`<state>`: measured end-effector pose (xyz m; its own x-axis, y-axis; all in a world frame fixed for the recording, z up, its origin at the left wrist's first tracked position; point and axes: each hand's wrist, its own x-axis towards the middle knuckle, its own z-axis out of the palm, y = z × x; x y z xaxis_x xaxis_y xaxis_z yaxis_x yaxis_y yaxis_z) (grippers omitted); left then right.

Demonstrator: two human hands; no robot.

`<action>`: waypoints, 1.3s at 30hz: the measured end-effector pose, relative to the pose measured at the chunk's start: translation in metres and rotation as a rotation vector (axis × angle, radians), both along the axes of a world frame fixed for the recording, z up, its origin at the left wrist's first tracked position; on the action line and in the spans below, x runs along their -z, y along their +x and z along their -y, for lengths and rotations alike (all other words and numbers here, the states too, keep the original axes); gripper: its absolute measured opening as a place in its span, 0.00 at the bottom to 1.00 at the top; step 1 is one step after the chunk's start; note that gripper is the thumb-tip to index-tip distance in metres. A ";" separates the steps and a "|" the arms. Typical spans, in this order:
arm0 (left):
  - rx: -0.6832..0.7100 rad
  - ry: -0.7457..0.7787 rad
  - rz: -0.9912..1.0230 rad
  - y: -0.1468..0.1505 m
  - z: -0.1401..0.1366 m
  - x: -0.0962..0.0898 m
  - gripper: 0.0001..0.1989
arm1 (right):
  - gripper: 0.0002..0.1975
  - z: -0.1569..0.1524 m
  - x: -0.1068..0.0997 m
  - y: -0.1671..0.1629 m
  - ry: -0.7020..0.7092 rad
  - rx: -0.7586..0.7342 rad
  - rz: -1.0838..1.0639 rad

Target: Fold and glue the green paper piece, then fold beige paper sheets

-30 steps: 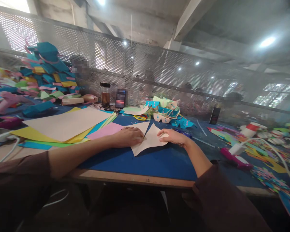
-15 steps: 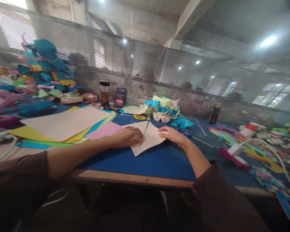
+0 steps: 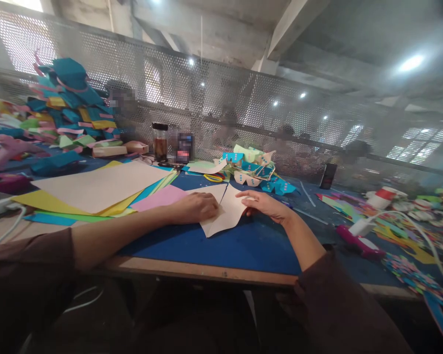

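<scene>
A cream sheet of paper (image 3: 227,212) lies on the blue table mat, with a dark slit running down from its far edge. My left hand (image 3: 198,206) rests on the sheet's left part, its fingers curled and pressed onto the paper near the slit. At the sheet's right edge, my right hand (image 3: 263,204) holds the paper, thumb above and some fingers beneath it, and that edge is bent up a little. A pink sheet (image 3: 160,198) lies just left of my left hand.
Large coloured sheets (image 3: 103,187) are stacked on the left. Behind the paper stand yellow-handled scissors (image 3: 214,178), folded paper pieces with dots (image 3: 249,169), a lidded jar (image 3: 160,142) and a phone (image 3: 184,147). To the right are a magenta device (image 3: 358,243) with a white cable and paper scraps.
My right hand has shifted slightly left and its fingers have moved over and under the sheet's right edge, which now curls more. My left hand stays almost in place, its fingers drawn in slightly.
</scene>
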<state>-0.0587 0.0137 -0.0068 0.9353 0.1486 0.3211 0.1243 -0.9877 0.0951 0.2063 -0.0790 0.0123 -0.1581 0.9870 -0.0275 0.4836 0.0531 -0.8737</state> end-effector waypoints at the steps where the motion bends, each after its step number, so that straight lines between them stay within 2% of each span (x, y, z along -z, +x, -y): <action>1: -0.011 -0.010 0.002 0.000 0.001 0.000 0.13 | 0.21 -0.001 0.001 0.002 0.041 0.017 0.026; 6: -0.077 -0.072 0.039 -0.002 0.000 0.002 0.12 | 0.19 -0.008 0.006 0.010 0.125 0.048 0.141; 10: -0.084 -0.088 0.042 -0.002 0.000 0.003 0.11 | 0.15 -0.008 0.006 0.013 0.187 0.140 0.178; 12: -0.071 -0.079 0.038 -0.001 0.000 0.003 0.11 | 0.15 -0.008 0.005 0.013 0.164 0.138 0.174; 18: -0.029 -0.045 0.031 -0.002 -0.003 0.004 0.11 | 0.16 -0.005 0.006 0.008 -0.010 -0.026 0.152; 28: -0.110 -0.089 -0.001 -0.002 -0.003 0.004 0.12 | 0.13 -0.006 0.009 0.010 -0.050 -0.025 0.180; 35: -0.174 -0.076 -0.034 -0.002 0.000 0.002 0.12 | 0.12 -0.007 0.011 0.013 -0.066 -0.053 0.215; 39: -0.164 -0.052 -0.014 -0.003 -0.001 0.004 0.11 | 0.12 -0.006 0.010 0.013 -0.071 -0.058 0.216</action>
<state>-0.0615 0.0149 -0.0109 0.9014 0.3154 0.2965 0.2846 -0.9479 0.1431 0.2196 -0.0725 0.0019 -0.1972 0.9708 -0.1363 0.6576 0.0279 -0.7528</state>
